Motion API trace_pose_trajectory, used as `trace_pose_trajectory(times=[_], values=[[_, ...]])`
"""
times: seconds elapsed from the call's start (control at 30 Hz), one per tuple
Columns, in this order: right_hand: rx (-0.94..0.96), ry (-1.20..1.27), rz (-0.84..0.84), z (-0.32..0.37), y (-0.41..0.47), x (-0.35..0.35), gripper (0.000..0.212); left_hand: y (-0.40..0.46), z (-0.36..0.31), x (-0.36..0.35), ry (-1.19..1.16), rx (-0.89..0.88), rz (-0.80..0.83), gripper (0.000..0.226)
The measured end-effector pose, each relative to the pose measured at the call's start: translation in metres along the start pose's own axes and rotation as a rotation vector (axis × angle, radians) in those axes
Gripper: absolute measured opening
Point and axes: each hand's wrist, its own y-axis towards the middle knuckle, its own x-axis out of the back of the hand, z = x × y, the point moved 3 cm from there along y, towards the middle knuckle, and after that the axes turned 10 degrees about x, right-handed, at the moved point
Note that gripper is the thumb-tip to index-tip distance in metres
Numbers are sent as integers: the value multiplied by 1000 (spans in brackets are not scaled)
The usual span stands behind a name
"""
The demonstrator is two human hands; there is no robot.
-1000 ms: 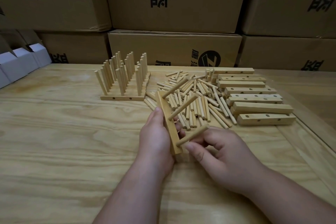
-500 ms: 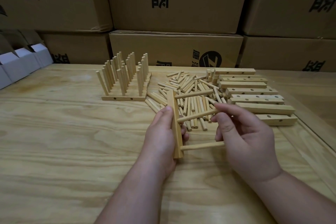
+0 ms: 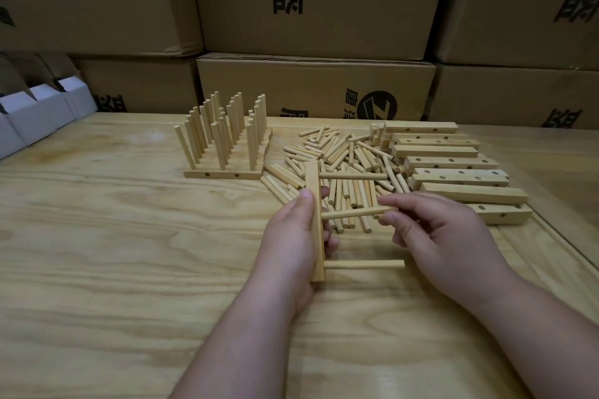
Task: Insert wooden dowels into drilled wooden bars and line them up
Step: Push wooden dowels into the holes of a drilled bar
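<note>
So I'm seeing the left hand (image 3: pixel 293 233) gripping the bar (image 3: pixel 316 223) on edge over the table (image 3: pixel 129 253), three dowels sticking out rightward. Right hand (image 3: pixel 434 236) is pinching the middle dowel (image 3: pixel 353 213) at its tip, loose pile (image 3: pixel 343 165) sitting just behind.

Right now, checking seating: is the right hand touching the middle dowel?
Touching. The head view shows the right hand pinching the middle dowel at its free end.
</note>
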Motion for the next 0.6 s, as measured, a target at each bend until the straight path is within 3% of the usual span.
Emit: trace_pose_trajectory(times=[0.13, 0.4, 0.53, 0.6], values=[[66, -122, 56, 3, 3, 0, 21, 1, 1, 1, 58, 2, -12, 36], [83, -207, 87, 7, 2, 0, 38, 2, 3, 3, 100, -13, -6, 31], [-14, -114, 23, 3, -2, -2, 19, 2, 4, 3, 98, -28, -4, 30], [-118, 61, -60, 1, -5, -6, 11, 1, 4, 2, 75, -27, 8, 31]])
